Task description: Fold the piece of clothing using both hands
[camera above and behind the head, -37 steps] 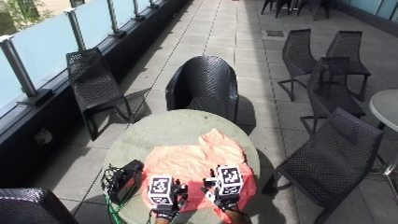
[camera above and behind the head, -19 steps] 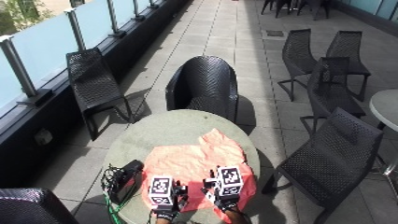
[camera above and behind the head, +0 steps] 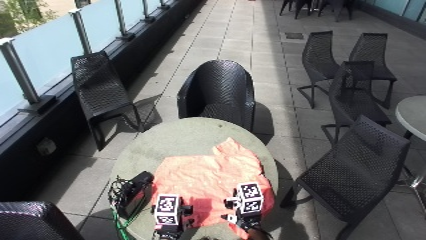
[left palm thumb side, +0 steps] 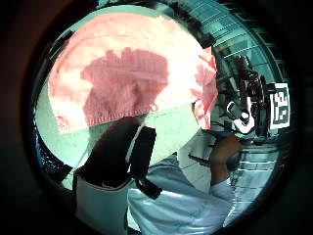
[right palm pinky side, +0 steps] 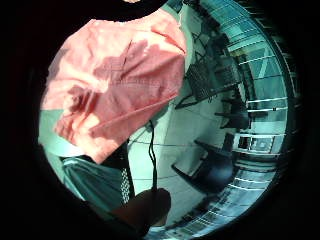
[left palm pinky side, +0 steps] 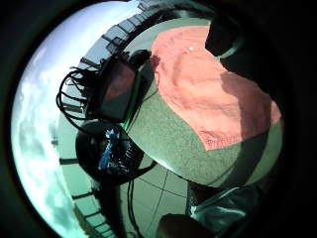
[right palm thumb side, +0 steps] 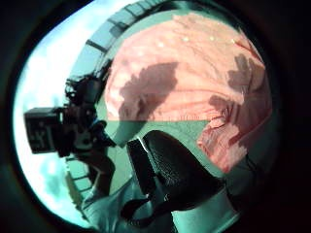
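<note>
Just beyond my left hand sits a black device point(camera above and behind the head: 133, 192) with cables; 1 black chair point(camera above and behind the head: 218, 93) stands across the round table point(camera above and behind the head: 173, 142).

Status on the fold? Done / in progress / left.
Done: the salmon-pink garment lies spread on the round grey-green table, no fold visible. In hand: the left hand and right hand sit at its near edge; the palm views show the cloth lying flat below them, no visible grip. Left: every fold. A black device with cables sits beside the cloth.
</note>
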`<state>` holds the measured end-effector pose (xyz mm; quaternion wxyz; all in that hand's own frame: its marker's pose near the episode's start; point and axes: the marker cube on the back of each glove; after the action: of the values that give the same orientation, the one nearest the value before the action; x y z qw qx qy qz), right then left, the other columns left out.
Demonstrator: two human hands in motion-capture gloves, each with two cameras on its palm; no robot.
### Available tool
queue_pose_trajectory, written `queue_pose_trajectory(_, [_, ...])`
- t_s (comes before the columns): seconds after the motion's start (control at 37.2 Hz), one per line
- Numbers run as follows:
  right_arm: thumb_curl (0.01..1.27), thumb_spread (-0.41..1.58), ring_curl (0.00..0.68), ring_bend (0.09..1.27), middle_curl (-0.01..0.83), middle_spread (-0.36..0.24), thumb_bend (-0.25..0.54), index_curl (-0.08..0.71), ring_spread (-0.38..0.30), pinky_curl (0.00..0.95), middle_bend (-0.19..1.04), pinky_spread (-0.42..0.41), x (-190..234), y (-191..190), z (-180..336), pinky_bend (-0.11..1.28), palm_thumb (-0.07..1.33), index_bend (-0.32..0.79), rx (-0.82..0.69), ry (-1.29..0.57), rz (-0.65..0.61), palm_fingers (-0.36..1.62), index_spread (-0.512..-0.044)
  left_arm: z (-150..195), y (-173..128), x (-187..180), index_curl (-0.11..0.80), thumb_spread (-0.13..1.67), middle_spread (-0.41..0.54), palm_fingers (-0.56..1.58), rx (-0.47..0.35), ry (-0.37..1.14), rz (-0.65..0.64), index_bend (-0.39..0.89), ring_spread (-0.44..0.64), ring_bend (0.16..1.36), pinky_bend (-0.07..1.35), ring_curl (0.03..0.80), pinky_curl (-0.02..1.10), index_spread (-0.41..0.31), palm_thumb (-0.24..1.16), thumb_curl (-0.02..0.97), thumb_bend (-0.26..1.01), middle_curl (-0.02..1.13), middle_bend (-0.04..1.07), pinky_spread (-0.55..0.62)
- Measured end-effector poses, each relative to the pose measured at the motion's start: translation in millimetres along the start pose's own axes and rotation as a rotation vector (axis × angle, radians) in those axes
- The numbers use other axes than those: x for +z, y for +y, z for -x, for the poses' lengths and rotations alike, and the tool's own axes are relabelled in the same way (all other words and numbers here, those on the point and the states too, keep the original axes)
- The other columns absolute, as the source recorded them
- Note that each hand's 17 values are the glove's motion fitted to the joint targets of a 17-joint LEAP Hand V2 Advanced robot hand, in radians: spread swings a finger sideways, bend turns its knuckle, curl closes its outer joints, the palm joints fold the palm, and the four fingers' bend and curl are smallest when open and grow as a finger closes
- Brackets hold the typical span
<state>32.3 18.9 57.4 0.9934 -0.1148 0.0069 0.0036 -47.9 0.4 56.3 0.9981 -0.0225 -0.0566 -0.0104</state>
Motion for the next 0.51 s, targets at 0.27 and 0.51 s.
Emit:
queue_pose_trajectory(0.27, [0.23, 1.06, 0.218, 0.33, 0.287, 0.008, 0.004, 0.148, 0.152, 0.355, 0.19, 0.232, 62, -2, -35, 0.66, 0.35, 0.05, -0.035, -0.084, 0.291, 0.02, -0.377, 26, 10, 60, 0.226, 1.07, 0.107, 0.28, 0.034, 0.089, 0.163, 0.11, 0.2, 0.61, 0.54, 0.31, 0.39, -0.025, 0.22, 0.239, -0.02, 0.28, 0.18, 0.24])
queue_pose_trajectory(0.51, [0.29, 1.08, 0.226, 0.36, 0.313, -0.065, 0.075, 0.226, 0.066, 0.318, 0.24, 0.163, 66, -18, -52, 0.53, 0.58, 0.29, 0.045, -0.059, -0.03, 0.35, -0.366, 53, -1, 58, 0.327, 1.13, -0.041, 0.53, 0.014, -0.057, -0.218, 0.35, 0.1, 0.56, 0.27, 0.285, 0.32, -0.119, 0.35, 0.267, 0.04, 0.31, 0.24, 0.29])
